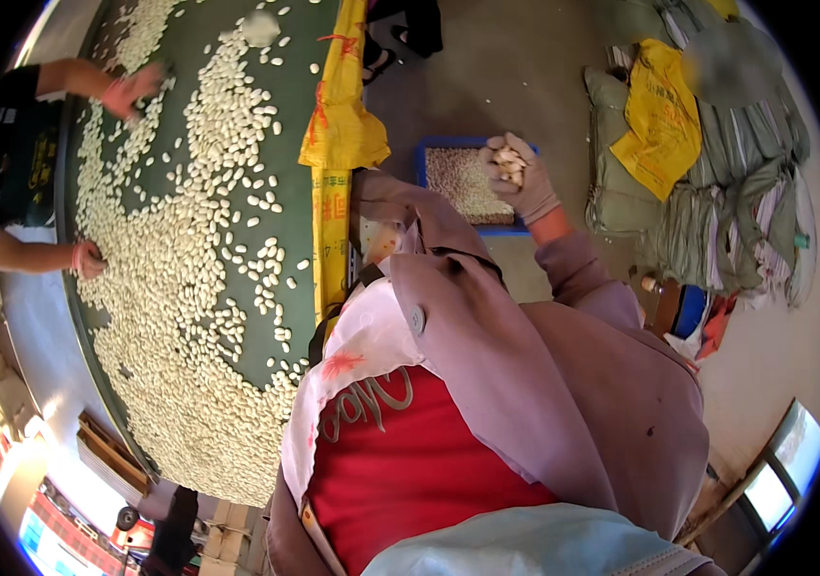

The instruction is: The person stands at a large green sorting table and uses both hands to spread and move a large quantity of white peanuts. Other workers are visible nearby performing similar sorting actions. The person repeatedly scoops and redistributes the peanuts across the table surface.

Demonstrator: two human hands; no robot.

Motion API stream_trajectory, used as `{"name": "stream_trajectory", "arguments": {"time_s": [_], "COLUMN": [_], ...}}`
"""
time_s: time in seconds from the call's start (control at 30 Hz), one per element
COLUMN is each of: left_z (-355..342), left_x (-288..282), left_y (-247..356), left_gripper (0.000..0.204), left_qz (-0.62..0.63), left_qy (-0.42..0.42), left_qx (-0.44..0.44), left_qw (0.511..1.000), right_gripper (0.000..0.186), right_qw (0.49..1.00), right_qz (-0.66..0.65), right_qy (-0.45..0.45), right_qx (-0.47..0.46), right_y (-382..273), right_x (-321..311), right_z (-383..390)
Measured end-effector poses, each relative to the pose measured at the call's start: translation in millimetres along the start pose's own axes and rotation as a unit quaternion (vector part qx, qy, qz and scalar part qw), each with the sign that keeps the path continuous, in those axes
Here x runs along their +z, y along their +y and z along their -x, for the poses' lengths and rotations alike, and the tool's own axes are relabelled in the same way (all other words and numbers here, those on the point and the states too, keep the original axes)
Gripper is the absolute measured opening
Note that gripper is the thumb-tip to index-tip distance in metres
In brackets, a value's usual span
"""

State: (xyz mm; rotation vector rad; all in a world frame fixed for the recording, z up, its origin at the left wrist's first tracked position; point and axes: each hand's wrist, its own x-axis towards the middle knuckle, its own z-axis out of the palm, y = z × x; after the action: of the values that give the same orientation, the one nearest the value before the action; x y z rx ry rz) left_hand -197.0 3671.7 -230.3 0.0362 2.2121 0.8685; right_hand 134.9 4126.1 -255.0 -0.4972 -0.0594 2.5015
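My right hand (525,184), in a pale glove, is raised to the right of my body with a small heap of beans (509,165) in its cupped palm. The fingers curl around these beans, some of which look brownish. Beyond and partly behind the hand is a shallow blue tray (422,165) filled with mixed white and brownish beans. My left hand is not visible. On my left, a green sorting belt (297,226) carries a thick spread of large white beans (175,278), densest toward the near end.
Across the belt, a co-worker's two hands, one in a pink glove (132,93) and the other (89,259) lower, are among the beans. Yellow sacking (345,125) covers the belt's near side edge. Stacked green-grey sacks (727,192) and a yellow bag (662,120) lie at right.
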Motion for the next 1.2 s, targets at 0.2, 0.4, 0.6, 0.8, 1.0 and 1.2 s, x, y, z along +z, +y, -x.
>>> {"name": "stream_trajectory", "arguments": {"time_s": [0.2, 0.4, 0.6, 0.8, 1.0, 1.2], "left_z": [-3, 11, 10, 35, 31, 30], "left_x": [9, 31, 53, 26, 38, 51], "left_y": [14, 12, 4, 36, 68, 101], "left_gripper": [0.027, 0.026, 0.027, 0.037, 0.04, 0.041], "left_qz": [0.033, 0.112, 0.115, -0.138, -0.12, -0.048], "left_qy": [0.005, 0.092, 0.136, 0.204, 0.213, 0.246], "left_qx": [0.013, 0.037, 0.097, 0.05, 0.045, -0.017], "left_qw": [0.999, 0.989, 0.979, 0.968, 0.969, 0.968], "right_gripper": [0.063, 0.069, 0.057, 0.045, 0.051, 0.057], "right_qw": [0.461, 0.433, 0.533, 0.442, 0.404, 0.378], "right_qz": [0.701, 0.808, 0.753, 0.758, 0.758, 0.754], "right_qy": [0.544, 0.337, 0.237, 0.447, 0.494, 0.52], "right_qx": [-0.016, -0.215, -0.305, -0.174, -0.138, -0.134], "right_y": [-68, -13, 13, 70, 29, 5], "right_x": [-160, -30, 93, 125, 144, 139], "right_z": [56, -159, -340, -385, -388, -415]}}
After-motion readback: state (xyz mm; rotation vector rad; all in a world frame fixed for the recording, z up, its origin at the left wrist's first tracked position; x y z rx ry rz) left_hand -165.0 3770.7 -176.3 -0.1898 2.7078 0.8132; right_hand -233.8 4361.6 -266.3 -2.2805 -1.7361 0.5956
